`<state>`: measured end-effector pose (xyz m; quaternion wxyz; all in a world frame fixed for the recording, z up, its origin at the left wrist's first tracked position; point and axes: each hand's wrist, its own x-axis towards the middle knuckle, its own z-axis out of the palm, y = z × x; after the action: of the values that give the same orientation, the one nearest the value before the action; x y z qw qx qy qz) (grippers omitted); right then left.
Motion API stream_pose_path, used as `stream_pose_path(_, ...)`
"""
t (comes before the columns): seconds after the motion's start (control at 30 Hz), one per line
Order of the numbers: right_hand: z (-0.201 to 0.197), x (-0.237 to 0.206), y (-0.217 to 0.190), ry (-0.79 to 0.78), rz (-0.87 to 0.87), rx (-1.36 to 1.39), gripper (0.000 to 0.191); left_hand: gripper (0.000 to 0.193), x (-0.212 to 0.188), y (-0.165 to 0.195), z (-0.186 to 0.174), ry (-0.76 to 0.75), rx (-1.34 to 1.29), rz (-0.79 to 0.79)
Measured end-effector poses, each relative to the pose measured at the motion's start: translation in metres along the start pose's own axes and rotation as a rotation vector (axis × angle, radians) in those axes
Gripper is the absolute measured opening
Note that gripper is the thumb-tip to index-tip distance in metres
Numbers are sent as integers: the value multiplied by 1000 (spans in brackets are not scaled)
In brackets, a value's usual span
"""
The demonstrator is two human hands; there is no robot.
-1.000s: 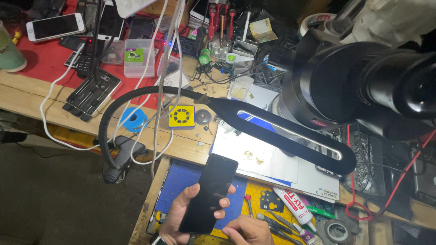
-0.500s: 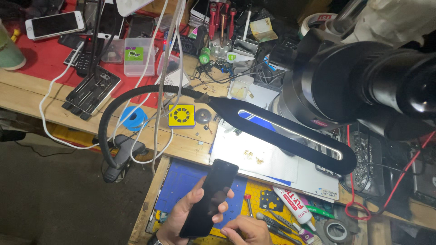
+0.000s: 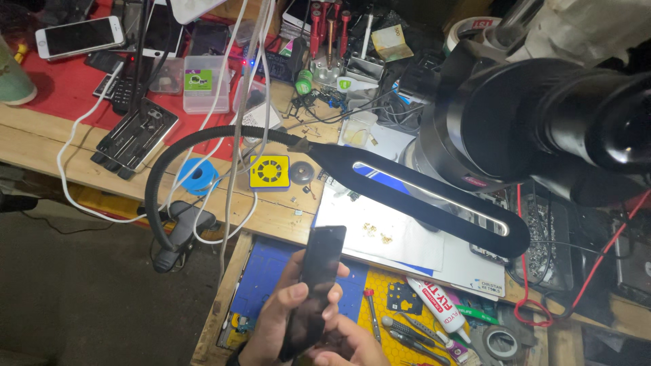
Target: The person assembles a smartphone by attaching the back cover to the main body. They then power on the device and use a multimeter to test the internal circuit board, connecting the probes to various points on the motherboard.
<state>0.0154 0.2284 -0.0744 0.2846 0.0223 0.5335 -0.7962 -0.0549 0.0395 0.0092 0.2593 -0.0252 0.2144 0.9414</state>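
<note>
1. The left hand [image 3: 281, 318] wraps around a slim black smartphone [image 3: 315, 288] from its left edge, thumb across the dark glass face and fingertips showing on the far right edge, so it is closed on the phone.
2. The phone is held above the open drawer, tilted with its top end pointing up and to the right, its lower end down by the bottom of the frame.
3. The right hand [image 3: 352, 342] sits at the bottom edge, touching the phone's lower end; most of it is cut off, so I cannot tell whether it grips or merely steadies the phone.
4. Below the hands lies a blue work mat [image 3: 261, 274] next to a yellow mat [image 3: 397, 285], with small screwdrivers [image 3: 400, 332] and a white glue tube with a red label [image 3: 434, 301] on the yellow one.
5. The wooden surface [image 3: 81, 169] above the drawer carries a black gooseneck lamp with a long flat head [image 3: 420, 196], a yellow square gadget with a round grille [image 3: 268, 171], and a blue reel [image 3: 196, 177].
6. A white smartphone [image 3: 80, 35] rests on a red cloth [image 3: 54, 81] at the far left, well apart from the hands.
7. A large black microscope body [image 3: 542, 115] fills the right side.
</note>
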Motion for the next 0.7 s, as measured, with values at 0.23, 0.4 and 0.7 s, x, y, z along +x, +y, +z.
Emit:
stream_pose_path(0.23,17,25,-6,-195,143,-96,22,67,7,27,-3,-59,66,41)
stream_pose_path(0.4,51,49,6,-446,228,-230,35,70,-1,63,-20,-145,243,-54)
stream_pose_path(0.7,102,89,10,-627,37,-637,63,68,-2,149,-34,-261,829,14)
